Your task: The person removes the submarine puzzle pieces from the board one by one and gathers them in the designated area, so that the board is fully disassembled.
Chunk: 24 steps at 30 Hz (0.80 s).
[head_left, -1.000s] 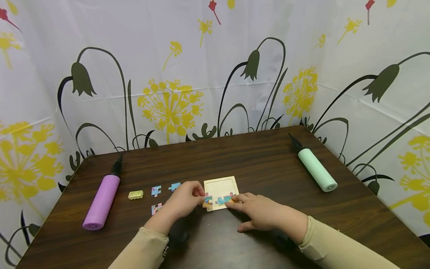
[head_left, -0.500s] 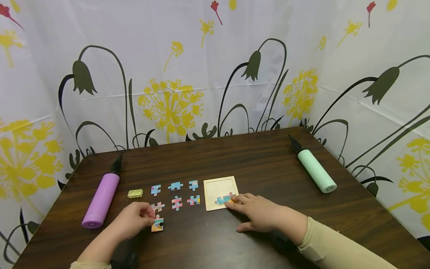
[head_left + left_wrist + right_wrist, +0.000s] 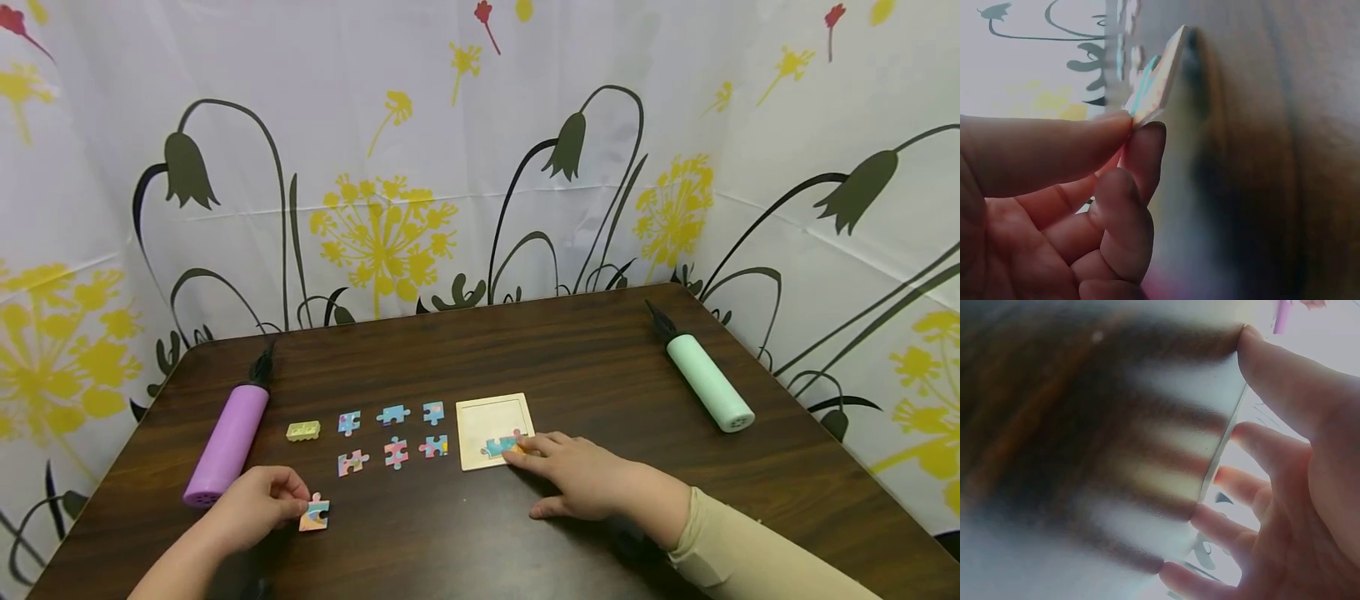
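Observation:
Between thumb and fingertips my left hand (image 3: 258, 507) pinches a jigsaw puzzle piece (image 3: 314, 515) at the near left of the table. In the left wrist view the piece (image 3: 1159, 84) is tilted, seen nearly edge-on, above the brown tabletop. My right hand (image 3: 573, 475) rests with spread fingers at the lower right corner of a square wooden puzzle tray (image 3: 472, 417). Inside that corner lie joined blue and orange pieces (image 3: 495, 447), partly covered by the fingers. The right wrist view shows the fingertips (image 3: 1175, 575) touching down along the surface and tray edge.
Several loose puzzle pieces lie in two rows left of the tray, among them a pink piece (image 3: 396, 451). A yellow toy brick (image 3: 303, 431) sits beside them. A purple hand pump (image 3: 228, 442) lies at left, a mint-green pump (image 3: 708, 382) at right. A flowered curtain (image 3: 450, 150) hangs behind.
My left hand has moved from the tray to the near left, carrying the puzzle piece out of the tray's lower left corner. The right hand has stayed at the tray.

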{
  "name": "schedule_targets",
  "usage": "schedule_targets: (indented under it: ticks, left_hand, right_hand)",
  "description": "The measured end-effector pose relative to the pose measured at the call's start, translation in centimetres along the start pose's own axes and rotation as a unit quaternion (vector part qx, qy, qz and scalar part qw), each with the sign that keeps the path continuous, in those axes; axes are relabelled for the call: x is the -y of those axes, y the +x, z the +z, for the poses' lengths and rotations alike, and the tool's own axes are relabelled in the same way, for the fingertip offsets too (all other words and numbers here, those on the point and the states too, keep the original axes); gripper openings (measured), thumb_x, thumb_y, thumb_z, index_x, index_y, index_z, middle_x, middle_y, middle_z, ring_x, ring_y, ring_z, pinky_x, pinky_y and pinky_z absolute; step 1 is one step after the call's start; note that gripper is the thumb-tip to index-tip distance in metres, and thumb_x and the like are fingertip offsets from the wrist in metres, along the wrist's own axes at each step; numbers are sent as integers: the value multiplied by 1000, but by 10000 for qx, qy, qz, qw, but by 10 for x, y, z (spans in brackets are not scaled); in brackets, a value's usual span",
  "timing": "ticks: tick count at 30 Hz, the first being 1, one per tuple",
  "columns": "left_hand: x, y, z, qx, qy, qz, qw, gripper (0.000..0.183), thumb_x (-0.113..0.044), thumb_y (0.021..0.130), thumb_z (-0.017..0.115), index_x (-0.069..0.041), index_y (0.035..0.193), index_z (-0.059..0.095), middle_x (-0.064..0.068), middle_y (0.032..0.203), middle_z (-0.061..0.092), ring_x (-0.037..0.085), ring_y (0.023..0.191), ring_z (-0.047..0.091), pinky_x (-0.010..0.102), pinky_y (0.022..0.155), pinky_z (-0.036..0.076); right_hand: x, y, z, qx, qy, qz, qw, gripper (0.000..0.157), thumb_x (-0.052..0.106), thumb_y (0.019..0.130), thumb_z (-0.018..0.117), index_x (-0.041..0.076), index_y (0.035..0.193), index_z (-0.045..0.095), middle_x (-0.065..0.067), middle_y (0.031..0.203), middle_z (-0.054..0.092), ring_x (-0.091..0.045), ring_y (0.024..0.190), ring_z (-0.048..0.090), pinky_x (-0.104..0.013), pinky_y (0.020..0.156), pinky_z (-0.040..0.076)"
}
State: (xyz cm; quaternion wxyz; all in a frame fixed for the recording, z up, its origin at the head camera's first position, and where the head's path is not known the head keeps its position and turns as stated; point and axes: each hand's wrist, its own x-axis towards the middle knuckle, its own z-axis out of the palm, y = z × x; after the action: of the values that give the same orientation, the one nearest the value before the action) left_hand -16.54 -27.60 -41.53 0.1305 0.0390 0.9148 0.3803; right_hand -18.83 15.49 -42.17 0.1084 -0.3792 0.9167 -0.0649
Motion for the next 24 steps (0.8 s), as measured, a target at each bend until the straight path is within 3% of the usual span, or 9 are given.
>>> schedule_targets:
  ticks: [7,13,16,19,24]
  left_hand:
    - [-3,3,10,120,-175,164,9996,6,0,86,69,0,85,63,3,69,58,20,64,53,32,57,47]
    - [-17,8,18,-235,425,91,9988,15,-9,83,76,-8,79,62,1,63,53,18,59,48,31,53,39]
    - [-35,12,21,-494,758,75,9959,17,-13,83,78,-10,81,61,0,65,52,17,59,47,33,54,38]
    - [-60,22,28,-585,852,300,9942,13,-14,86,76,-12,84,63,1,67,53,17,59,50,34,54,41]
    - [-105,47,56,-392,951,853,9910,10,-12,85,76,-13,86,66,-1,69,54,16,61,50,34,56,42]
  right_hand:
    - [-1,0,0,33,-20,39,10000,75,51,92,64,25,155,33,-4,157,33,-28,140,33,-52,104,37]
    - [-1,1,0,18,-9,10,10000,75,51,92,64,25,155,33,-5,156,33,-28,140,33,-52,104,37]
    - [0,1,0,10,-27,4,10000,75,51,92,64,25,155,33,-5,156,34,-28,140,33,-52,104,37]
    - [0,1,0,21,-11,19,10000,75,51,92,64,25,155,33,-5,156,34,-28,140,33,-52,103,37]
    - [0,0,-1,61,15,70,10000,75,51,92,64,26,155,33,-4,155,35,-29,140,33,-53,103,38]
